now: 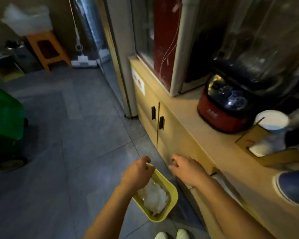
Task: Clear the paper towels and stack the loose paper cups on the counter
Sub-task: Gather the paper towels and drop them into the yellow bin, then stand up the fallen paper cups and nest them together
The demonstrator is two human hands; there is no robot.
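A small yellow bin [172, 202] stands on the floor against the cabinet, with crumpled white paper towels [154, 197] inside it. My left hand [136, 173] hovers over the bin's far rim, fingers loosely curled, with nothing seen in it. My right hand [186, 168] is beside it in front of the cabinet door, fingers apart and empty. On the counter at the right a white paper cup [272, 120] lies by a cardboard box [252, 137] that holds more white paper [264, 147].
A red rice cooker [221, 109] and a tall red appliance [164, 42] stand on the wooden counter [197, 128]. A blue bowl [293, 187] sits at the right edge. A green wheeled bin [5, 118] is at the left, an orange stool [47, 49] and a mop [83, 61] at the back.
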